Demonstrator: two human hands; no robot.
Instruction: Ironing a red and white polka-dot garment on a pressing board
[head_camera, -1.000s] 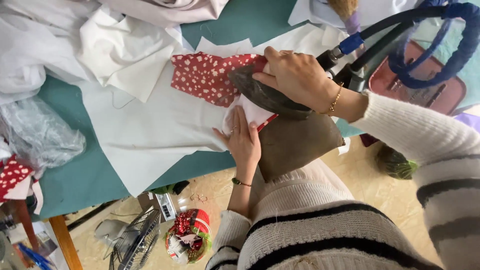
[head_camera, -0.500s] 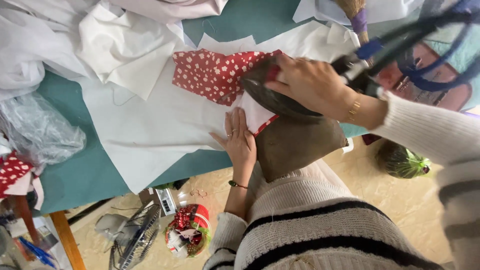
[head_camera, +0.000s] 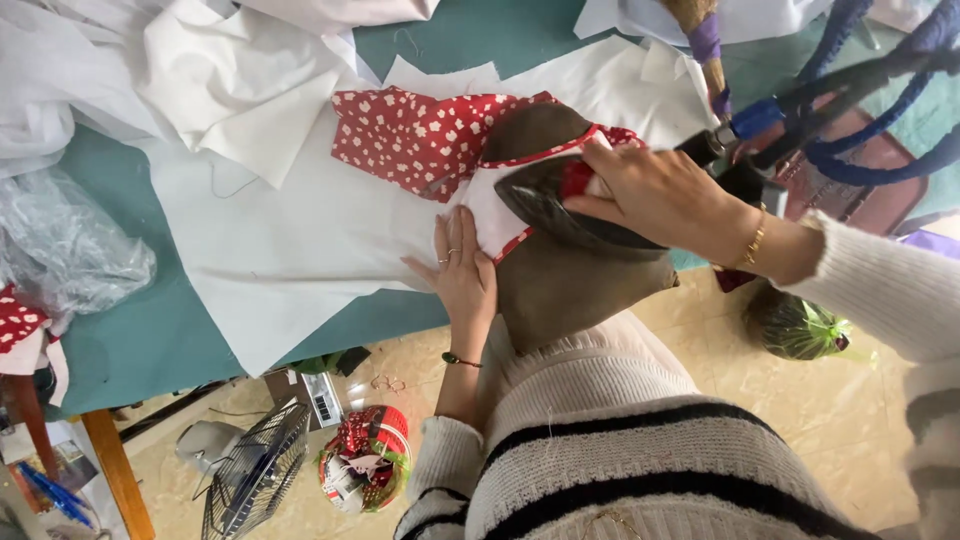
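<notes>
Your right hand (head_camera: 655, 195) is closed around the handle of the iron (head_camera: 560, 205), pressing the red floral garment (head_camera: 425, 135) over a brown pressing cushion (head_camera: 570, 290) (at the table's near edge). Your left hand (head_camera: 462, 270) lies open and flat on the white cloth (head_camera: 270, 250), just beside the iron.

lighting was bright, even and diffuse, with no single source evident. white cloth (head_camera: 270, 230) at upper left was close to overexposed, its folds losing detail. shadows were soft and short, darkest under the iron (head_camera: 580, 215) and beside the left hand (head_camera: 465, 270). focus held across the centre. the blue cords (head_camera: 880, 110) at upper right appeared slightly blurred. straight lines bowed mildly toward the edges.
</notes>
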